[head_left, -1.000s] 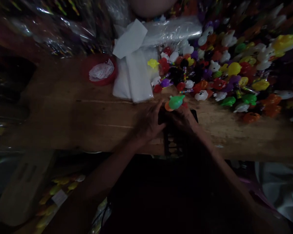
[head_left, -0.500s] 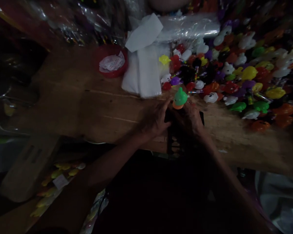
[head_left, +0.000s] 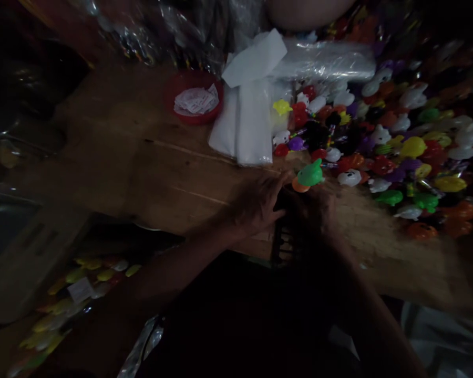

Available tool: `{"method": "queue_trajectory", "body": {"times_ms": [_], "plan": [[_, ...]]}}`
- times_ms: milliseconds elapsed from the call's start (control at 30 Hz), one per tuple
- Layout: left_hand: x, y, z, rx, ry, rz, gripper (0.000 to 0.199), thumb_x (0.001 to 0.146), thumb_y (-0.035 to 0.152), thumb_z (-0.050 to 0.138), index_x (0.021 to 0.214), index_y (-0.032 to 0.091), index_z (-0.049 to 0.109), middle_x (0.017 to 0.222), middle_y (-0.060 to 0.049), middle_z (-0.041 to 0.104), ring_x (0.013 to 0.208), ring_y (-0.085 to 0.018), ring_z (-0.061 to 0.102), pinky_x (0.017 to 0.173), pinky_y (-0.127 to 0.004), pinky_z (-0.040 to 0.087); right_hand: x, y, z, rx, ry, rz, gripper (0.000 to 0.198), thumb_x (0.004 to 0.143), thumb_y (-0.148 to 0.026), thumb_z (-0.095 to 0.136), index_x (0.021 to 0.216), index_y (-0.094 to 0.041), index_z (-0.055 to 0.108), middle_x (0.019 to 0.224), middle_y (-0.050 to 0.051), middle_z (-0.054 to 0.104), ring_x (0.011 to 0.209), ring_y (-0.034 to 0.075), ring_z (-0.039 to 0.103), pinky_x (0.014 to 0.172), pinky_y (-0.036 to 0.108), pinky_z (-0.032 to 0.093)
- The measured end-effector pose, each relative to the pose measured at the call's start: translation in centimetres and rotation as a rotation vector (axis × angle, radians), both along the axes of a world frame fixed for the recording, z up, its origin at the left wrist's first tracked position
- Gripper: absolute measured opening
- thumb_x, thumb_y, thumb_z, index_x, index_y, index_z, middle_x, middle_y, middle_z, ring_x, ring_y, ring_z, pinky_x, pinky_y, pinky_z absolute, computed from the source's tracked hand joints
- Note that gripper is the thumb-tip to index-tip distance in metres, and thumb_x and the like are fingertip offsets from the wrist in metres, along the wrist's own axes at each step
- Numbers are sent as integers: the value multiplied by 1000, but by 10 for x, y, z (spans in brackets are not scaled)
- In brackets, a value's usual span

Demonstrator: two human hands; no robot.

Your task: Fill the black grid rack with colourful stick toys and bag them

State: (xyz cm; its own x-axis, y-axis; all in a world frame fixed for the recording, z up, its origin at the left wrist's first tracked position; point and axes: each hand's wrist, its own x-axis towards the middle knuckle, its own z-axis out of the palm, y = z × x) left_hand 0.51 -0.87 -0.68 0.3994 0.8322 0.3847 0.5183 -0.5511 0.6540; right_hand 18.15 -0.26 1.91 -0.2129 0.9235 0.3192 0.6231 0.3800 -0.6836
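A small green plastic toy [head_left: 310, 172] with an orange part stands out between my hands, tilted to the right. My right hand [head_left: 319, 210] is closed at the toy's lower end, its fingers mostly lost in shadow. My left hand [head_left: 260, 207] is just left of the toy, thumb and forefinger apart, fingertips near the orange part. Beneath both hands is a dark rack-like object [head_left: 283, 245] with a row of slots, at the table's near edge. Darkness hides whether my left fingers touch it.
On the wooden table [head_left: 142, 173] are a red bowl [head_left: 169, 107] of paper slips and flat plastic bags [head_left: 254, 126]. A large heap of colourful animal-shaped toys [head_left: 398, 157] covers the right side. More toys [head_left: 59, 310] lie lower left. Part of another person [head_left: 309, 13] shows at the top.
The green toy has tipped from nearly upright to leaning right, and my right hand has turned with it. The whole view has shifted, so the table's things appear farther right.
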Motion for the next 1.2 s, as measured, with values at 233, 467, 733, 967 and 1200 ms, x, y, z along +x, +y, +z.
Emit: {"method": "queue_trajectory", "body": {"times_ms": [233, 467, 733, 967, 1200], "plan": [[7, 1, 17, -80, -241, 38, 47, 92, 24, 68, 135, 16, 51, 131, -12, 66, 118, -22, 66, 101, -37, 58, 1, 5, 5, -67, 51, 111, 24, 89, -44, 64, 89, -25, 79, 78, 4, 75, 75, 22, 69, 71, 35, 55], [22, 5, 2, -77, -157, 206, 21, 94, 18, 66, 115, 17, 67, 107, -8, 77, 96, -20, 74, 88, -33, 61, -6, -9, 17, -115, 27, 2, 24, 90, -30, 62, 106, -23, 77, 88, 4, 78, 82, 22, 71, 76, 34, 56], [12, 12, 1, -92, -66, 163, 26, 84, 18, 79, 110, 19, 73, 100, -7, 77, 91, -24, 74, 85, -38, 62, 59, -43, 21, 122, -141, -269, 23, 98, -27, 53, 99, -22, 76, 91, 8, 74, 74, 19, 67, 64, 29, 50], [3, 19, 4, -9, 29, 18, 17, 86, 17, 77, 102, 22, 75, 102, -2, 75, 96, -20, 73, 88, -31, 60, 54, 23, 6, 232, -614, -338, 25, 97, -21, 49, 111, -22, 70, 104, 13, 67, 101, 29, 58, 91, 45, 45], [4, 21, 5, 35, 84, 28, 19, 84, 18, 78, 103, 21, 76, 100, -4, 76, 94, -23, 73, 89, -34, 60, 52, 50, 28, 194, -725, -210, 19, 97, -30, 50, 105, -21, 65, 101, 13, 67, 101, 32, 57, 98, 53, 39]]}}
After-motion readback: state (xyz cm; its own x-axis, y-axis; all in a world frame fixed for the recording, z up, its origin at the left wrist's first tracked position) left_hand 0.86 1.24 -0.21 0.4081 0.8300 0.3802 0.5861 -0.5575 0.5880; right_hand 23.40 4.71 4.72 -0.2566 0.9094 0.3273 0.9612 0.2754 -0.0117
